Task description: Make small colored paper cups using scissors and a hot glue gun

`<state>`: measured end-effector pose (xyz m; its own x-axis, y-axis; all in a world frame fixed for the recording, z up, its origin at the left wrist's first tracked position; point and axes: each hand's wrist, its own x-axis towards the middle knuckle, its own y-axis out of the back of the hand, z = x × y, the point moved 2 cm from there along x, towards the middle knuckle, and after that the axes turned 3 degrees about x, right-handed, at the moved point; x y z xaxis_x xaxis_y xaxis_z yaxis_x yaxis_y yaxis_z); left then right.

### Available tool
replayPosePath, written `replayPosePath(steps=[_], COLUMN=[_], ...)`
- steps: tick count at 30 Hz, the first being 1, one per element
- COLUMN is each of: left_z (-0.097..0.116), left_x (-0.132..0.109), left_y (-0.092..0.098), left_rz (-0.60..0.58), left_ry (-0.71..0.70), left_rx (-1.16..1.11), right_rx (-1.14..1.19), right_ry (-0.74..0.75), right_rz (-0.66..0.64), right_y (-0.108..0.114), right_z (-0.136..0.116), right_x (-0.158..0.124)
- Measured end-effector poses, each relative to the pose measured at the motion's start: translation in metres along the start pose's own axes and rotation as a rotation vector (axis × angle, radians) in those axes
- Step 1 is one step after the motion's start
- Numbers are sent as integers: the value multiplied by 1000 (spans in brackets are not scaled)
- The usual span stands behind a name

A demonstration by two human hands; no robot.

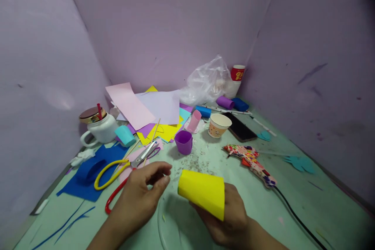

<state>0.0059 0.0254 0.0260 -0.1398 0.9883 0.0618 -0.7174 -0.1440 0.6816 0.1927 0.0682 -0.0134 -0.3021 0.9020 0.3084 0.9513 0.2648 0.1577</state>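
My right hand (234, 215) holds a yellow cup-shaped piece (202, 191), tilted on its side above the table. Fingers of that hand go behind and under it, partly hidden. To its left, my left hand (143, 191) is curved with thumb and index finger apart, nothing visible between them, near the yellow piece but not touching it. Scissors (143, 155) with one yellow and one red handle lie beyond my left hand. A small purple cup (184, 143) stands just past both hands. A patterned glue gun (249, 162) rests to the right.
Coloured sheets (161, 105) are piled at the back left, beside a white mug (104, 129). Blue foam (79, 189) lies left. A paper cup (218, 125), a phone (240, 127) and a plastic bag (208, 80) sit farther back. The glue gun's black cord (295, 215) runs front right.
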Motion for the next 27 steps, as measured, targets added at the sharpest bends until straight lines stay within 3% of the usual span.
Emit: replayPosePath(steps=[2,5,7,9,11,14,15,17,19,20,22,24,27], left_z=[-4,-26,-47,-63,-66,-43,-33,-13,-3,-2,-9,-19,-24], left_x=[1,7,13,18,19,10,7,0,-4,-4,0,5,7], left_y=[0,16,30,40,43,30,20,-5,-22,-25,-22,-14,-9], left_rz=[-23,83,49,1,52,300,278,-42,-290,-349,-321,-210,-159], left_ry=[2,96,238,313,337,304,264,163,154,156,150,126,63], left_rx=[61,404,687,747,714,565,464,-100,-406,-500,-611,-670,-710], right_rx=[-136,-395,-435,-411,-396,-419,-421,-414,-402,-401,-401,-338,-71], right_ry=[268,639,726,795,836,821,815,788,745,741,742,688,285], right_rz=[-147,-277,-248,-196,-174,-240,-276,-363,-452,-478,-497,-435,-372], right_y=[-3,-7,-8,-7,-5,-4,-4,-6,-9,-11,-12,-11,-7], right_z=[-4,-5,-2,1,4,6,6,4,2,1,-2,-6,-6], right_x=[0,-2,-1,-2,-2,-3,-3,-2,-1,-1,-1,-1,0])
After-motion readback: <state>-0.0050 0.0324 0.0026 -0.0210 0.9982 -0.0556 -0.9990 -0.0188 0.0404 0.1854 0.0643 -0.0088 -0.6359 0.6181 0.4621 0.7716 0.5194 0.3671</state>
